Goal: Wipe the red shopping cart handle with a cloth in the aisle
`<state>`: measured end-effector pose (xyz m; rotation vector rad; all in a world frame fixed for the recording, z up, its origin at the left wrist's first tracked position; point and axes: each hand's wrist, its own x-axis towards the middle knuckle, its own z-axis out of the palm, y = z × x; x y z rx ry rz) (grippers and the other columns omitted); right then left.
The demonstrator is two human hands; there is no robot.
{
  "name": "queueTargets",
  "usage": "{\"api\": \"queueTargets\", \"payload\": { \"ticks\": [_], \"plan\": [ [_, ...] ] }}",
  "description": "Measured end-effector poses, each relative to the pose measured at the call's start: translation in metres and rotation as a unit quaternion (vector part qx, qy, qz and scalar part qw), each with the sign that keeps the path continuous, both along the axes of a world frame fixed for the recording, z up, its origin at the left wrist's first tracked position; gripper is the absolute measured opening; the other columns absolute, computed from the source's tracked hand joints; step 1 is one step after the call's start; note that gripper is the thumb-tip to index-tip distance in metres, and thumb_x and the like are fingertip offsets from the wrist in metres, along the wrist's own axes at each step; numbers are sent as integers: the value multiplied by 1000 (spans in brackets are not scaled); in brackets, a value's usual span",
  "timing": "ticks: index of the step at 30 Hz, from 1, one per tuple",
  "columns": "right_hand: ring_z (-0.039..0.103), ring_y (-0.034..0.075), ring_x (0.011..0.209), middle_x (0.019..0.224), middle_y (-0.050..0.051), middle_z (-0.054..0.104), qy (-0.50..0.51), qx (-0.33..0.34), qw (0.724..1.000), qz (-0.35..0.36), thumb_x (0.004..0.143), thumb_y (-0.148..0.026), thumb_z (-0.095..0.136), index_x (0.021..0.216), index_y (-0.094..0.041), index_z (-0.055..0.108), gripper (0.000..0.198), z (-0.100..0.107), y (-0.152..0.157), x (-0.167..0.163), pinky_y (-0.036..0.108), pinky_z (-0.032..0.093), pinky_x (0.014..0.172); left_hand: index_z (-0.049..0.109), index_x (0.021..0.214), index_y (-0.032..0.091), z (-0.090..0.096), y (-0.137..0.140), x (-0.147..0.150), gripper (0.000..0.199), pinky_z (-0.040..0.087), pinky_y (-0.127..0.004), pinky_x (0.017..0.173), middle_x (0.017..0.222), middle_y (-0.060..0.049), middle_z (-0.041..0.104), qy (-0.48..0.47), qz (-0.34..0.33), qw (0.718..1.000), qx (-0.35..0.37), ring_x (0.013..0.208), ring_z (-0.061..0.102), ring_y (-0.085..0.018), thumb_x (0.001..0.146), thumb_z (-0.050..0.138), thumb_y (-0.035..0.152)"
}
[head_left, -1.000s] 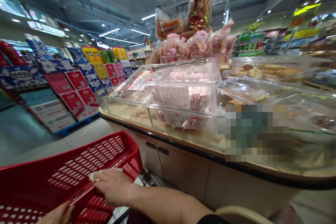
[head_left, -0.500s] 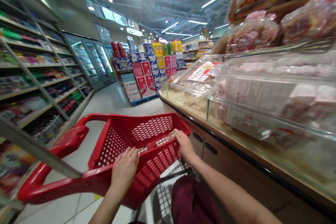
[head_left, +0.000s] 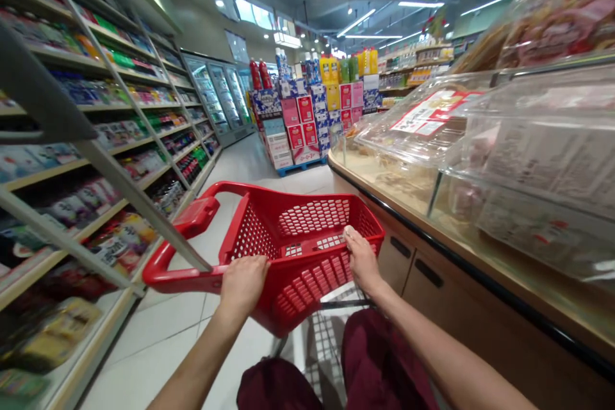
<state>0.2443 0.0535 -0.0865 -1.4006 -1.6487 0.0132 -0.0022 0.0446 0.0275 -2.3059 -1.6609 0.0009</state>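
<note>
Both hands still grip the near rim of the red basket [head_left: 307,237], left hand [head_left: 243,280] and right hand [head_left: 361,259] closed on it, which now points down the aisle (counter [head_left: 480,269] slid off right), so the cart is turning away.

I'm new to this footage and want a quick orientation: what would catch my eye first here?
The bright red shopping basket at centre stands out most, with the left hand on its near rim and the right hand gripping the rim nearer the counter. Along the right runs a wood-topped counter with clear plastic bins of packaged goods. Down the aisle stands a stack of red, blue and white boxes, and stocked shelves line the left.
</note>
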Motion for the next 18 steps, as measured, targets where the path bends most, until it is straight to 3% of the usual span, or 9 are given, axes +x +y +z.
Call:
{"api": "queueTargets", "payload": {
  "ticks": [2, 5, 8, 10, 12, 14, 18],
  "plan": [
    [39, 16, 120, 124, 7, 50, 28, 6, 994, 103, 68, -1, 34, 116, -18, 53, 54, 14, -5, -26, 40, 31, 102, 60, 78, 17, 0, -1, -2, 34, 41, -37, 79, 79, -9, 66, -44, 0, 999, -7, 82, 60, -22, 84, 28, 27],
    [48, 15, 111, 117, 5, 56, 138, -21, 965, 221, 69, -5, 35, 112, -20, 55, 50, 49, -20, -70, 35, 37, 97, 54, 105, 18, -5, -5, 1, 31, 35, -40, 93, 108, -9, 60, -236, -49, 971, 5, 105, 52, -21, 80, 37, 27],
    [57, 15, 93, 103, 3, 62, 289, -75, 920, 253, 67, -9, 37, 101, -20, 58, 41, 83, -35, -83, 30, 46, 83, 36, 124, 18, -14, -13, 9, 55, 35, -36, 97, 127, -8, 47, -481, -85, 871, -52, 117, 42, -19, 71, 48, 27],
    [59, 13, 78, 92, 1, 63, 361, -104, 891, 254, 65, -11, 39, 94, -19, 57, 35, 96, -40, -76, 24, 49, 67, 42, 119, 16, -21, -20, 17, 52, 43, -33, 88, 117, -8, 55, -588, -89, 791, -145, 105, 52, -19, 69, 50, 27],
    [56, 11, 64, 80, -1, 62, 408, -120, 875, 232, 64, -14, 42, 88, -20, 56, 29, 100, -42, -65, 20, 45, 54, 54, 101, 13, -29, -25, 24, 36, 48, -30, 74, 92, -6, 65, -639, -71, 734, -220, 81, 61, -18, 69, 49, 30],
    [50, 9, 52, 67, -4, 58, 425, -146, 866, 218, 62, -16, 44, 81, -20, 56, 23, 101, -42, -55, 18, 39, 46, 59, 85, 13, -33, -27, 27, 27, 48, -29, 67, 75, -2, 66, -658, -40, 718, -223, 68, 60, -16, 70, 50, 33],
    [44, 8, 45, 55, -6, 52, 434, -199, 854, 207, 59, -17, 47, 75, -19, 55, 18, 101, -41, -44, 18, 34, 41, 60, 81, 17, -30, -27, 20, 20, 46, -26, 72, 79, 0, 66, -646, -5, 757, -96, 77, 59, -16, 71, 51, 31]
  ]
}}
